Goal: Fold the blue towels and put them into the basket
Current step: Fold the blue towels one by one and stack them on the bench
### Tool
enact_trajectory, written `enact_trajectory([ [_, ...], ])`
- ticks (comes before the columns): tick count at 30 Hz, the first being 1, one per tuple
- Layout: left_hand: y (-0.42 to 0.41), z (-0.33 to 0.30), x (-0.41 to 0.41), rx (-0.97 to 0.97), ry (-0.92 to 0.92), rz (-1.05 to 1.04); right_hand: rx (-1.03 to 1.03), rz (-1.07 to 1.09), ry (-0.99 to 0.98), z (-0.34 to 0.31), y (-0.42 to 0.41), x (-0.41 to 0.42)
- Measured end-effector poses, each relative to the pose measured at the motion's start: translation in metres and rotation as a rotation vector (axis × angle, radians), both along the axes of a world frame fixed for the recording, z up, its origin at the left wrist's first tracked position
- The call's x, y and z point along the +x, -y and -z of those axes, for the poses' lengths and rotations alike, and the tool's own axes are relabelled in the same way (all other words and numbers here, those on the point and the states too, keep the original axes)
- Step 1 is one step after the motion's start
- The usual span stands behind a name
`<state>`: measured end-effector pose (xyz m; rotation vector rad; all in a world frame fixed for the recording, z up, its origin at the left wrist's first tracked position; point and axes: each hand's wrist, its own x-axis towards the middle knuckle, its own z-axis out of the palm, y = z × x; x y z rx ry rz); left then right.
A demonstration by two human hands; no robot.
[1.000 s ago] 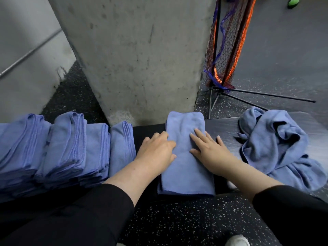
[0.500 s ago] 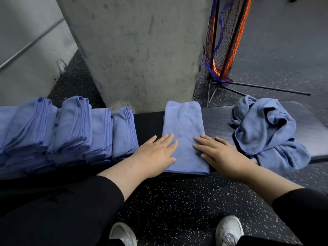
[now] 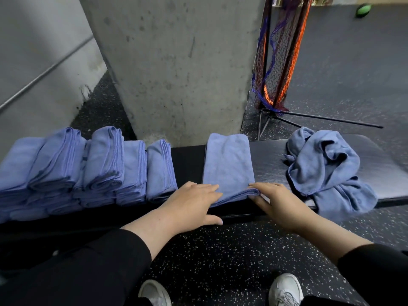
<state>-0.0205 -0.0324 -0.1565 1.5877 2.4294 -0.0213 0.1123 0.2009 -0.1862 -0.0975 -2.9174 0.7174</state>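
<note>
Both hands, left (image 3: 194,203) and right (image 3: 279,205), grip the near edge of the half-folded towel (image 3: 228,166) on the bench (image 3: 269,160), so the last fold looks due: lift that edge evenly toward the far end.

Both hands (image 3: 194,202) (image 3: 278,204) now back at towel's (image 3: 228,164) near edge, lifting it
</note>
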Motion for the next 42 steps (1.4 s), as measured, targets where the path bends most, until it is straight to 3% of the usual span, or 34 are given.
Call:
enact_trajectory([
  [3, -0.005, 0.001, -0.002, 0.184, 0.037, -0.127, -0.111, 0.081, 0.058, -0.014, 0.0, -0.001],
  [6, -0.008, -0.012, -0.002, 0.304, 0.198, -0.288, -0.133, 0.059, 0.065, -0.023, -0.002, -0.001],
  [13, -0.006, -0.034, -0.005, 0.262, 0.531, -0.36, -0.275, -0.019, 0.193, -0.046, -0.003, 0.004],
  [17, -0.014, -0.037, -0.01, 0.328, 0.563, -0.494, -0.403, 0.099, 0.146, -0.046, -0.002, -0.012],
  [26, -0.052, -0.024, -0.044, 0.287, 0.448, -0.7, -0.113, 0.362, 0.133, -0.028, -0.009, -0.076],
  [32, -0.059, -0.018, -0.057, 0.305, 0.102, -0.69, 0.036, 0.445, 0.183, -0.015, -0.013, -0.104],
  [34, -0.06, -0.016, -0.054, 0.323, -0.073, -0.605, 0.14, 0.483, 0.211, -0.008, -0.011, -0.102],
  [36, -0.062, -0.01, -0.049, 0.323, -0.187, -0.423, 0.169, 0.519, 0.101, -0.004, -0.01, -0.098],
  [40, -0.056, 0.009, -0.038, 0.109, -0.064, -0.249, 0.235, 0.253, -0.284, -0.011, -0.001, -0.092],
  [42, -0.052, 0.017, -0.034, 0.007, -0.035, -0.236, 0.245, 0.082, -0.148, -0.009, 0.004, -0.084],
])
